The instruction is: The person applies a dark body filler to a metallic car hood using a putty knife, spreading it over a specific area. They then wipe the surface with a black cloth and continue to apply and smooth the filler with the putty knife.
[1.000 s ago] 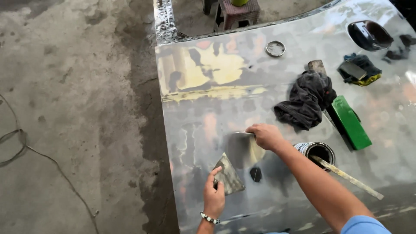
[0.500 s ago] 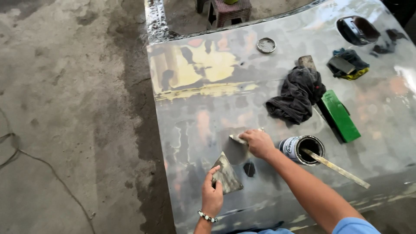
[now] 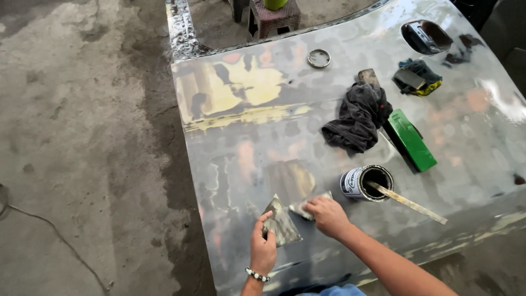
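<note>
**Filler work on bare-metal car panel**

Head view: The left hand (image 3: 263, 249), wrist ringed by a beaded bracelet (image 3: 256, 274), is raised from below, fingers clamped on a flat putty board (image 3: 281, 223) tilted on the panel (image 3: 246, 142). The right hand (image 3: 327, 215) is reached in from the lower right, fingers closed on a spreader (image 3: 309, 206) touching the board's edge. An open tin (image 3: 366, 182) with stir stick (image 3: 408, 202) is set just beside; a dark rag (image 3: 356, 118) and green block (image 3: 412, 140) are placed beyond.

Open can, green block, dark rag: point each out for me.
open can (image 3: 366, 183), head view, on its side wall.
green block (image 3: 412, 140), head view, middle of its top face.
dark rag (image 3: 356, 121), head view, centre of the bundle.
</note>
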